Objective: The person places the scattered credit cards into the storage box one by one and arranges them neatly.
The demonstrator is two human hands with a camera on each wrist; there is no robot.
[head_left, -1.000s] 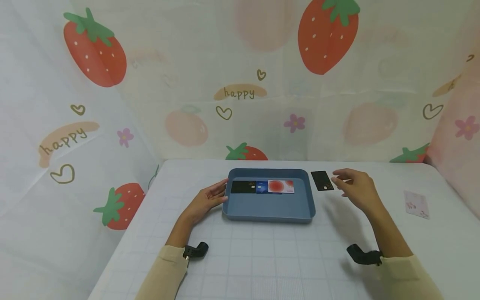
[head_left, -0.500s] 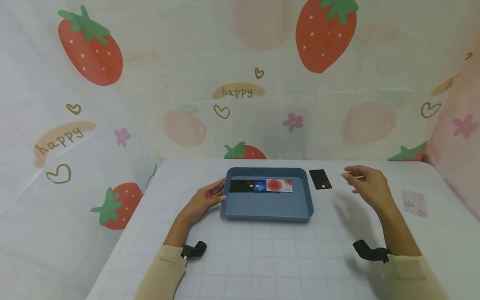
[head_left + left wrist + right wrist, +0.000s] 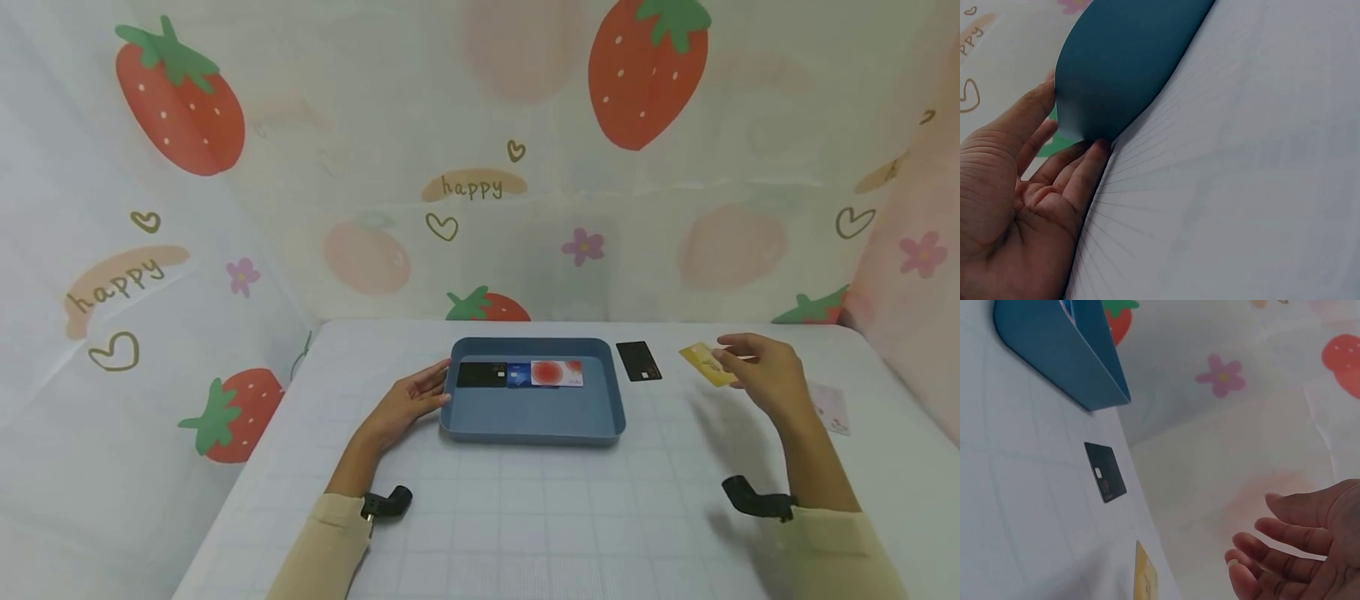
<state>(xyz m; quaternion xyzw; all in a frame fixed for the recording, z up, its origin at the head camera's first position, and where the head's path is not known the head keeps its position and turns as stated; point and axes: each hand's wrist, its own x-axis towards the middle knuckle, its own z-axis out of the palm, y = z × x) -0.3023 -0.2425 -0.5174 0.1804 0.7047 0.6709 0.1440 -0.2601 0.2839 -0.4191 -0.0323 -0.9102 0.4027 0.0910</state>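
Note:
My left hand [image 3: 405,406] touches the left end of a blue tray [image 3: 532,427], its fingers fairly straight. In the left wrist view its fingertips meet the outer wall of the tray [image 3: 1122,62]. Inside the tray lie a black card [image 3: 480,374], a blue card [image 3: 518,375] and a white card with a red circle [image 3: 550,372], overlapping in a row. My right hand [image 3: 768,375] hovers over the table's right side, fingers loosely bent. A yellow card [image 3: 701,362] shows beyond its fingertips; the right wrist view has the hand [image 3: 1297,550] apart from that yellow card [image 3: 1145,578].
Another black card [image 3: 638,361] lies on the white table [image 3: 525,517] just right of the tray. Farther right is a pale pink card [image 3: 834,410], partly covered by my right wrist. A strawberry-print curtain [image 3: 645,225] stands behind and at both sides.
My right hand has moved rightward, away from the loose black card. The yellow card has come into view from behind its fingers. My left hand stays at the tray.

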